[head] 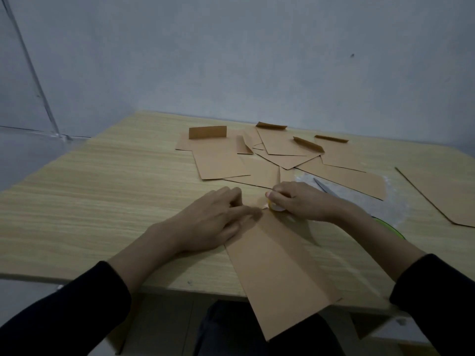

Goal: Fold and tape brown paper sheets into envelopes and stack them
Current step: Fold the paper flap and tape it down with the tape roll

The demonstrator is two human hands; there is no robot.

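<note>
Two hands meet at the far end of a folded brown paper sheet [280,265] that overhangs the wooden table [102,188]. The left hand [213,219] presses it with fingers outstretched, and the right hand [300,201] is curled around a tape roll [276,206]. Envelopes [257,155] lie scattered beyond, with scissors [325,187] just right.

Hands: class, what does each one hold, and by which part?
The right hand grips a tape roll round its rim, at the far end of the paper. The left hand holds nothing; it presses the paper flat.
</note>
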